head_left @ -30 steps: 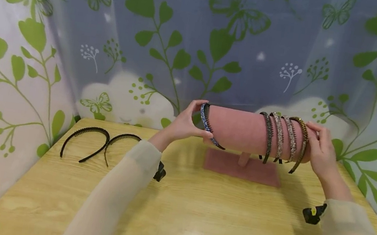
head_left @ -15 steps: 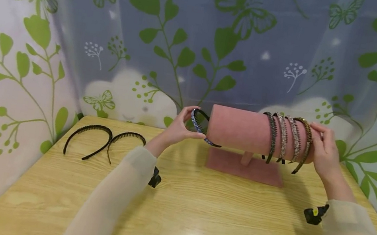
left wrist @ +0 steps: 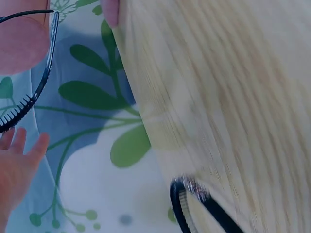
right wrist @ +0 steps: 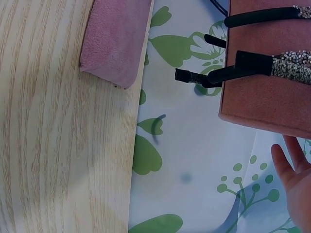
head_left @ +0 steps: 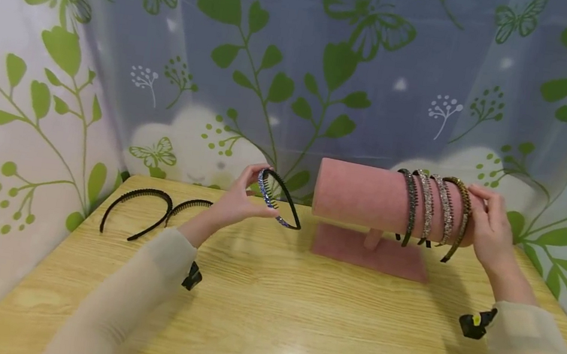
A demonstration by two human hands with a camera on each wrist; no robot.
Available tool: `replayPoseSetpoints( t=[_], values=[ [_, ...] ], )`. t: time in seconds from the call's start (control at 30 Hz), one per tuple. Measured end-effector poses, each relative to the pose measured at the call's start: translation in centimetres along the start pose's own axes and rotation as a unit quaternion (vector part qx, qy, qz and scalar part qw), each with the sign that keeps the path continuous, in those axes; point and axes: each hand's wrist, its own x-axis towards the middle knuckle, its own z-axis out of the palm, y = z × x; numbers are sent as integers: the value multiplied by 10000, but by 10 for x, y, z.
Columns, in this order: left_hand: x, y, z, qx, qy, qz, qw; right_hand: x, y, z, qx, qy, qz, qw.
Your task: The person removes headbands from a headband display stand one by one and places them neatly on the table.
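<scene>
In the head view my left hand (head_left: 239, 198) pinches a blue glittery headband (head_left: 262, 189) with comb teeth, in the air left of a pink padded display roll (head_left: 359, 197). The left wrist view shows this headband (left wrist: 46, 73) at the fingertips, with its free end overlapping the roll. My right hand (head_left: 493, 227) touches the roll's right end with nearly straight fingers. Several sparkly headbands sit round the roll's right half: a dark grey one (head_left: 410, 210), silvery-pink ones (head_left: 426, 209) and a gold one (head_left: 461, 217) closest to the right hand. The roll's left half is bare.
Two black toothed headbands lie on the wooden table (head_left: 253, 312) at the left, a wide one (head_left: 140, 192) and another (head_left: 187, 204) partly behind the left hand. Under the roll stands its flat pink base (head_left: 392, 257). Patterned curtain (head_left: 279, 49) hangs behind the table.
My left hand has drawn the blue headband off the roll's left end and carried it left, clear of the roll. The right hand has stayed at the roll's right end.
</scene>
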Motion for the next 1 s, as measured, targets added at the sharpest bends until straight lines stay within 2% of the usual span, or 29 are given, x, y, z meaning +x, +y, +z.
replayPoseSetpoints(
  t=[0.13,0.3,0.47,0.63,0.83,1.0],
  values=[
    [-15,4,-10,22,-38,-77,10000,0,1,-2,-15,37,-107,9999],
    [-24,9,-17,-94,-233,-65,9997,3,0,-2,34,123,-248,9996],
    [-27,8,-16,345,-561,-74,9978,2,1,-1,65,56,-170,9998],
    [-30,2,-15,909,-863,-47,9921,3,-1,0,38,-14,-154,9999],
    [-33,-8,-10,1082,-1241,33,9863,5,0,2,16,-12,-168,9999],
    [-31,-18,-2,1503,-1716,224,9734,3,2,-1,1,61,-251,9997]
  ],
)
